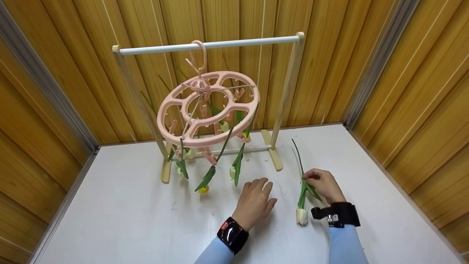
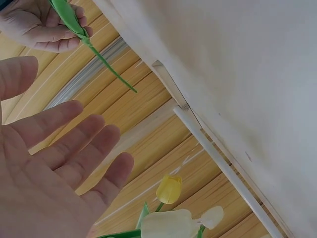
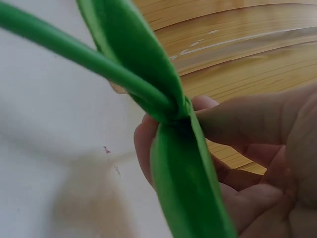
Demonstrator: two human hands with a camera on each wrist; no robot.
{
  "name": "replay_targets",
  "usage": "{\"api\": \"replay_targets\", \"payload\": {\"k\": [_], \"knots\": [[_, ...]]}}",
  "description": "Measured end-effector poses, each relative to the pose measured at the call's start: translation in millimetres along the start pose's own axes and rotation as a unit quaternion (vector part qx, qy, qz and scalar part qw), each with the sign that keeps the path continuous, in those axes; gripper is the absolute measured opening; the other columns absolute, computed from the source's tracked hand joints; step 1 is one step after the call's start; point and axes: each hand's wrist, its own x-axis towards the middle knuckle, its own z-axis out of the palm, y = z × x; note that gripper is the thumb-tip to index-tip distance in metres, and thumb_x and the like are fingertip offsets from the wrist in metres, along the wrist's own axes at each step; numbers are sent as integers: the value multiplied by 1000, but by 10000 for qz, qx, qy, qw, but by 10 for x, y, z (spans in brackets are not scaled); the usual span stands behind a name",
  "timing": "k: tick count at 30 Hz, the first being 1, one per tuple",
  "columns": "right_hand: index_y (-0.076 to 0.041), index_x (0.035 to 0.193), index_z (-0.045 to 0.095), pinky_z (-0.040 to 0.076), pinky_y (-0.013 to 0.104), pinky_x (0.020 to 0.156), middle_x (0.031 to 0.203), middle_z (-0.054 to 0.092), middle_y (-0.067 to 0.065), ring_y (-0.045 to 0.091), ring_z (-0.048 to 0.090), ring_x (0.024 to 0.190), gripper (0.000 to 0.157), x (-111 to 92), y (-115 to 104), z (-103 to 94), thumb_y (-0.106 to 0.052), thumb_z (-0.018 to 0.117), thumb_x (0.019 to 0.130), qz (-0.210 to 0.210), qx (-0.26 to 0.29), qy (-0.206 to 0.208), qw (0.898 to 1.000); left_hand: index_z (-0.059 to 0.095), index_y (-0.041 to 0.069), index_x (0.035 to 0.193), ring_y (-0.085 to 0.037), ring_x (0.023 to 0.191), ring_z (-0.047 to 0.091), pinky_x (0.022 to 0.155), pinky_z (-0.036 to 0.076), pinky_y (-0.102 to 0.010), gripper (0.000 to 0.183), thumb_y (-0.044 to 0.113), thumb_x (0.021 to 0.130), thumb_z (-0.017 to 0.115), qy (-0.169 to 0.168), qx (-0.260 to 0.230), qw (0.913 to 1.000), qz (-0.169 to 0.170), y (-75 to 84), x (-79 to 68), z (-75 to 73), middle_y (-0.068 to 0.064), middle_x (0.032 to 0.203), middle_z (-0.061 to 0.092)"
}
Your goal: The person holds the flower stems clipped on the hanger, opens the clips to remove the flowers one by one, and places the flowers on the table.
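In the head view my right hand (image 1: 324,184) pinches a white artificial tulip (image 1: 302,217) by its green stem, blossom pointing down toward me and stem end pointing away. The right wrist view shows thumb and fingertips gripping where the green leaves (image 3: 190,173) meet the stem. My left hand (image 1: 254,203) hovers over the table, fingers spread, holding nothing; its bare palm (image 2: 44,173) shows in the left wrist view. Beyond it hangs a pink round clip hanger (image 1: 209,141), with several tulips clipped upside down, among them a yellow tulip (image 1: 204,189) and a white tulip (image 1: 232,172).
The hanger's hook hangs on the white bar (image 1: 249,43) of a wooden-legged rack (image 1: 287,91). The rack stands on a white table (image 1: 121,220) by wood-patterned panels (image 1: 322,73) at the back and both sides. Small specks lie on the tabletop.
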Motion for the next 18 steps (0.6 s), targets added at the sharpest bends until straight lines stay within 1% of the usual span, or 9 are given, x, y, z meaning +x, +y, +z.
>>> {"api": "replay_targets", "payload": {"k": [3,5,10,12,14,18], "knots": [[8,102,71,49,22,74,100,72,15,15,61,88,13,-81,5,29,6,62,94,133,-74,-34,9999,69,8,127,-25,116,65,96,52,-44,43,37,95,74,-150,-18,9999,64,3,-47,-27,-9,130,67],[8,103,71,49,23,73,99,71,13,15,60,87,13,-104,14,47,5,62,94,224,-93,-58,9997,69,9,127,-24,116,65,95,52,-44,43,38,95,73,-188,29,9998,108,1,-65,-26,-9,130,67],[9,108,70,50,23,72,101,71,14,15,61,87,16,-166,27,92,2,63,96,424,-76,-126,9990,70,10,125,-23,114,66,93,53,-42,43,40,95,74,-113,153,9995,266,-9,-107,-34,-8,129,67],[9,109,70,51,22,72,104,71,15,15,61,87,17,-194,27,111,1,64,96,455,-82,-127,9989,71,10,124,-23,112,66,93,53,-41,42,40,94,74,-58,174,9993,320,-15,-123,-40,-7,127,68],[10,111,70,51,23,73,106,71,17,15,62,88,19,-191,36,112,0,64,96,397,-96,-179,9990,71,11,123,-22,112,66,92,53,-41,42,40,93,75,-25,200,9993,324,-13,-120,-40,-7,127,68],[9,113,70,51,24,75,111,71,20,16,62,90,20,-191,41,117,-2,65,97,378,-90,-244,9989,71,11,124,-22,112,66,92,52,-40,43,41,93,75,-85,259,9992,299,-7,-115,-43,-6,127,68]]}}
